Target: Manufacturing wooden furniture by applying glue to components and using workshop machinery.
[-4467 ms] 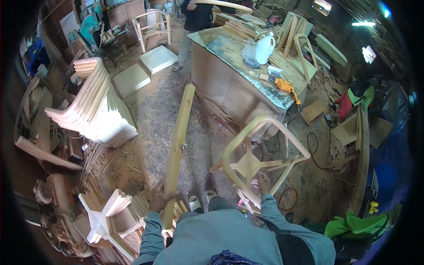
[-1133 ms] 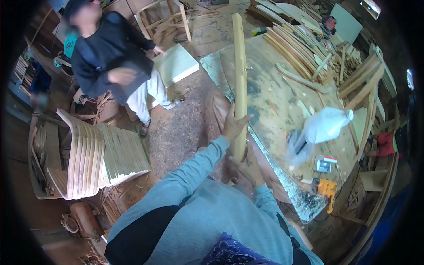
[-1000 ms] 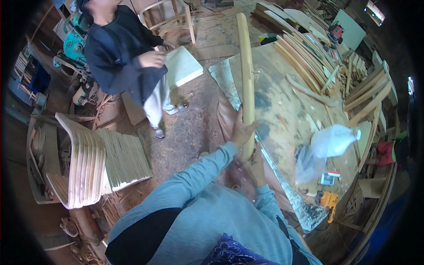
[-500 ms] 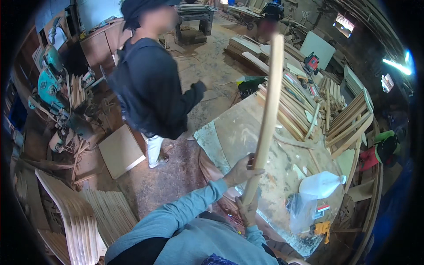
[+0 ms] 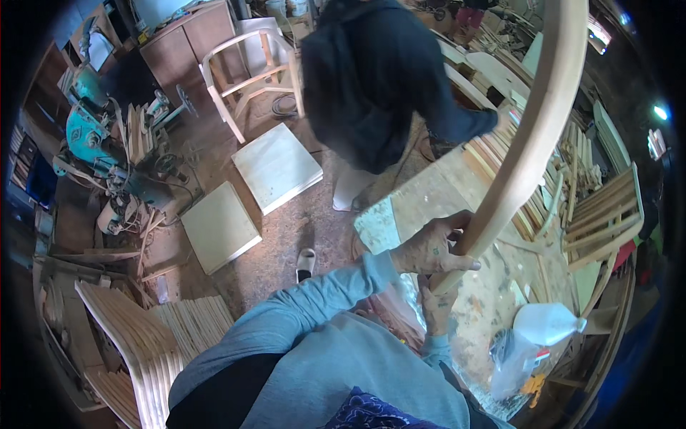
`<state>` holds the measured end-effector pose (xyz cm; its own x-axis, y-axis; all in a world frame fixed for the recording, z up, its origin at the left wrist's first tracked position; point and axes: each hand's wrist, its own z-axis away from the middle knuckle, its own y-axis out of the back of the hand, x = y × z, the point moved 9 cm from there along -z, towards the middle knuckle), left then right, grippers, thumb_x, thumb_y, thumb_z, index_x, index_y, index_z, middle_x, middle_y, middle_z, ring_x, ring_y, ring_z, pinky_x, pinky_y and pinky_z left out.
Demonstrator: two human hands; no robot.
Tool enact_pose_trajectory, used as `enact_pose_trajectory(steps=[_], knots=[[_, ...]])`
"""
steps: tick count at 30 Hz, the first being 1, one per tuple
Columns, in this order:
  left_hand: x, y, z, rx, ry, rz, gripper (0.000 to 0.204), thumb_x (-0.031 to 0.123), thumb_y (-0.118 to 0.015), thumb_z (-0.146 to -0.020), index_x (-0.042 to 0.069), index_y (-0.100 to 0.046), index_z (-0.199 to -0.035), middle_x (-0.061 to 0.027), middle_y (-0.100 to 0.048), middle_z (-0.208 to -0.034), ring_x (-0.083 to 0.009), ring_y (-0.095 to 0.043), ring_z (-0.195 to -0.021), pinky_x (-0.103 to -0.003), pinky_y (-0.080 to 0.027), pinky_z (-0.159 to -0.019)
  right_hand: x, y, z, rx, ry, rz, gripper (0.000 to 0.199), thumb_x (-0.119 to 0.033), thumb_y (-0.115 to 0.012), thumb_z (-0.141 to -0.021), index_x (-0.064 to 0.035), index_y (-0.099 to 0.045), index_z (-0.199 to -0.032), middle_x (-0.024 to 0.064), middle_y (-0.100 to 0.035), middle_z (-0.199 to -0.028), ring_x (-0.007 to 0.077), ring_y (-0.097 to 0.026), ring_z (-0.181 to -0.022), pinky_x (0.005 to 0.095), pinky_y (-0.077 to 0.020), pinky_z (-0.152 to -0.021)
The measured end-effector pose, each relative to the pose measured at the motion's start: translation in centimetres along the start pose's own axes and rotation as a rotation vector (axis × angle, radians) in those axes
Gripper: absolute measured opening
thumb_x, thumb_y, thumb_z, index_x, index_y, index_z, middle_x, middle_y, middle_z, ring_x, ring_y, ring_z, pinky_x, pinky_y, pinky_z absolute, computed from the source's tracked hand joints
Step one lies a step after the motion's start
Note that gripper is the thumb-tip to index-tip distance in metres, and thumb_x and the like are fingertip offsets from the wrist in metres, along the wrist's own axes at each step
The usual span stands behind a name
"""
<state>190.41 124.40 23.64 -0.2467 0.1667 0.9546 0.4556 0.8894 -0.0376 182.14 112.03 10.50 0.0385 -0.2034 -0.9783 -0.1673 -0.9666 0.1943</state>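
A long, curved piece of pale wood [image 5: 530,132] rises steeply from my hands and leans to the right, its upper end running out of the picture. My left hand [image 5: 431,248] is closed round it near the lower end, with the thumb along the near face. Just below, my right hand [image 5: 436,312] grips the bottom end; some of its fingers are hidden behind the wood. Underneath and beyond the hands lies a stained worktable [image 5: 471,325].
On the worktable are a white plastic jug [image 5: 547,323], a clear plastic bag [image 5: 513,368] and many wooden strips. A person in a dark jacket [image 5: 368,82] stands beyond it. Left are a chair frame [image 5: 264,75], two pale panels [image 5: 220,227], a green machine [image 5: 87,136] and stacked curved wood [image 5: 136,343].
The curved wood has come nearer and leans further right, still in both hands. The person in the dark jacket has moved right, uncovering the chair frame and a second panel. My view has shifted left.
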Motion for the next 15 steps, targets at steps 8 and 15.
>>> enact_pose_trajectory(steps=[8, 15], knots=[[-0.3, 16.7, -1.9, 0.028, -0.063, -0.030, 0.073, 0.031, -0.084, -0.080, 0.001, -0.047, -0.136, -0.0132, -0.064, -0.111, -0.0207, -0.065, -0.097, -0.034, -0.054, -0.085, -0.6, -12.8, -7.9, -0.044, 0.014, 0.024, 0.034, -0.012, -0.077, -0.082, -0.0018, -0.059, -0.108, 0.0027, -0.063, -0.087, 0.0114, -0.058, -0.067, 0.0265, -0.0482, -0.059], [-6.0, 30.9, -4.3, 0.187, 0.004, -0.146, 0.074, 0.041, -0.086, -0.077, -0.006, -0.055, -0.125, -0.0222, -0.067, -0.106, -0.0252, -0.066, -0.098, -0.037, -0.055, -0.084, -2.3, -23.8, -14.0, -0.184, -0.137, 0.029, 0.039, -0.004, -0.076, -0.082, 0.0027, -0.061, -0.116, 0.0059, -0.068, -0.097, 0.0142, -0.065, -0.088, 0.0301, -0.0538, -0.079]])
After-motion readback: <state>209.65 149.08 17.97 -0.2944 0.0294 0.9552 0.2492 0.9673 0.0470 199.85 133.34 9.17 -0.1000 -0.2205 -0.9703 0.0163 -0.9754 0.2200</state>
